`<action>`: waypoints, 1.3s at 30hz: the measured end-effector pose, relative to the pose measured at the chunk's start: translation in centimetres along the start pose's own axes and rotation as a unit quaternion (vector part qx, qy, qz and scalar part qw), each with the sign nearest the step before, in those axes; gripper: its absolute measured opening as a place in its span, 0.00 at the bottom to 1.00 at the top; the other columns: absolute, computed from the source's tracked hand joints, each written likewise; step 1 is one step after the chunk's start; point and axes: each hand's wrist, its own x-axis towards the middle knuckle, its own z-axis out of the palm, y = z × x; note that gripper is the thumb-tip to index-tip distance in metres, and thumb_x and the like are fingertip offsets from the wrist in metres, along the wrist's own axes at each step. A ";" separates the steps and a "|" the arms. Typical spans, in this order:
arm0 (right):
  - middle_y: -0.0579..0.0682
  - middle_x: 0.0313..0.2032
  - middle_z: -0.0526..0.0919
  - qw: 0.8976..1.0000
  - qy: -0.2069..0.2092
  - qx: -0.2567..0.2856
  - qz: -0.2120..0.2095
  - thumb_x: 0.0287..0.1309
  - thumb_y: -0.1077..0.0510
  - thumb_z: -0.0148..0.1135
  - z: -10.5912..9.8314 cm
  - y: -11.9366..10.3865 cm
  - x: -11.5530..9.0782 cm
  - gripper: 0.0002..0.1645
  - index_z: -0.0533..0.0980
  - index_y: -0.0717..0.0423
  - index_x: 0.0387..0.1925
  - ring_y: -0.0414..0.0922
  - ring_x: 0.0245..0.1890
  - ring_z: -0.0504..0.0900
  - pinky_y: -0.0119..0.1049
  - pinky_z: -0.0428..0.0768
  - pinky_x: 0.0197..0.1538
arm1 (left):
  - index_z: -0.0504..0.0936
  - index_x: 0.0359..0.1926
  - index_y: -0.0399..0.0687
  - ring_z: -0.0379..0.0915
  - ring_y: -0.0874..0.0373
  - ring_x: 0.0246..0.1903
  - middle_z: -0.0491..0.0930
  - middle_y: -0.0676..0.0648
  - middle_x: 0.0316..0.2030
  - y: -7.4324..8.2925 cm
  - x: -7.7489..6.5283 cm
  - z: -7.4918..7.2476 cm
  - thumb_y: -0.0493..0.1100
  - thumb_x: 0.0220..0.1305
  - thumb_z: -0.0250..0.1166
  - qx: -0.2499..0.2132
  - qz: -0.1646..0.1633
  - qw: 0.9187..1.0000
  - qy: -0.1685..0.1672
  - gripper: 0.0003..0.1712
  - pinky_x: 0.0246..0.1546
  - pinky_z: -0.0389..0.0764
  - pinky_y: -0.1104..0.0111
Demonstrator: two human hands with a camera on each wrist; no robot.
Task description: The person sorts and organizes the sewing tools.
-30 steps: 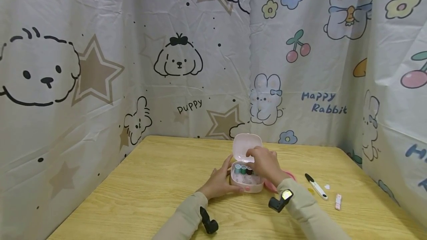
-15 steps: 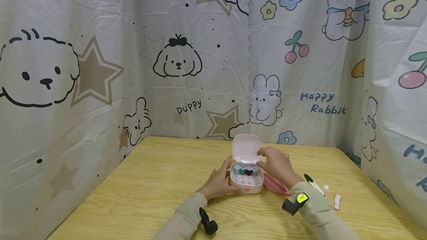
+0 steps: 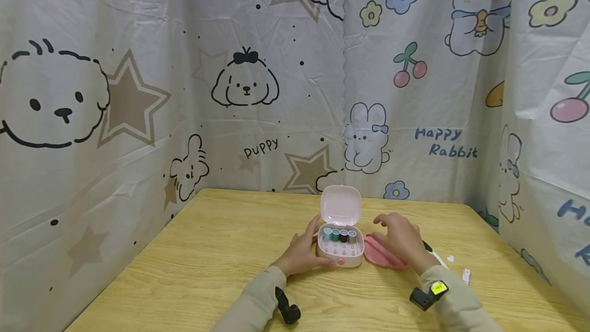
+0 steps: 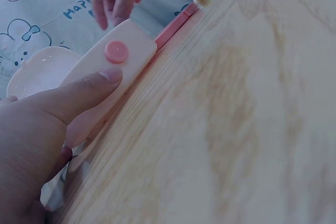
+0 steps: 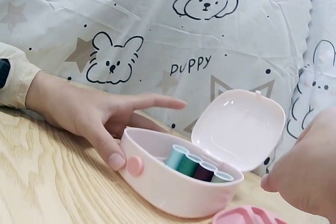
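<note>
A pale pink sewing box [image 3: 349, 261] stands on the table with its lid [image 3: 341, 205] raised. Inside, a row of thread spools [image 5: 195, 167] in light blue, green, dark maroon and grey-green lies along the back, behind small pegs. My left hand [image 3: 301, 254] holds the box at its left side, thumb on the front wall beside the round pink button [image 5: 135, 166], other fingers behind. A darker pink tray [image 3: 381, 257] with moulded compartments lies right of the box. Above it hovers my right hand [image 3: 402, 238], fingers loosely bent and nothing seen in them.
Partly hidden behind the right arm lies a slim white tool [image 3: 439, 257] with a black tip. Close by are a small white piece [image 3: 450, 258] and a small pink-and-white item [image 3: 466, 274]. A printed curtain [image 3: 258, 117] surrounds the wooden table [image 3: 207, 250].
My right hand has moved away from the spools, out to the right over the pink tray. A fourth spool now shows in the row. The left hand has stayed on the box.
</note>
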 end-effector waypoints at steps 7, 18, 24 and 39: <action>0.58 0.43 0.85 0.999 -0.028 0.008 0.029 0.59 0.52 0.75 0.8 1.2 -1.2 0.20 0.85 0.57 0.49 0.58 0.46 0.81 0.61 0.75 0.45 | 0.41 0.84 0.61 0.61 0.47 0.73 0.58 0.43 0.78 -0.3 0.2 0.1 0.61 0.48 0.84 0.003 0.001 1.000 0.003 0.75 0.70 0.37 0.30; 0.48 0.36 0.81 0.999 -0.045 -0.010 0.022 0.59 0.43 0.73 2.5 3.0 -2.5 0.23 0.87 0.52 0.51 0.47 0.36 0.77 0.46 0.69 0.35 | 0.41 0.84 0.60 0.62 0.45 0.73 0.58 0.42 0.78 -0.3 0.1 0.2 0.61 0.48 0.84 0.007 0.002 1.000 0.004 0.75 0.70 0.37 0.30; 0.50 0.38 0.80 0.999 -0.026 -0.022 0.006 0.60 0.44 0.71 3.1 3.4 -2.9 0.24 0.86 0.51 0.54 0.46 0.31 0.74 0.44 0.67 0.32 | 0.41 0.84 0.59 0.61 0.45 0.73 0.57 0.43 0.78 -0.1 0.1 0.1 0.61 0.49 0.83 0.002 0.002 1.000 0.000 0.75 0.70 0.35 0.30; 0.56 0.42 0.85 0.999 -0.014 -0.039 0.002 0.62 0.49 0.72 3.5 3.0 -3.2 0.21 0.87 0.55 0.52 0.55 0.40 0.83 0.49 0.70 0.36 | 0.40 0.84 0.59 0.60 0.44 0.73 0.57 0.43 0.79 -0.1 0.1 0.1 0.60 0.50 0.83 -0.002 0.004 1.000 0.000 0.74 0.69 0.34 0.29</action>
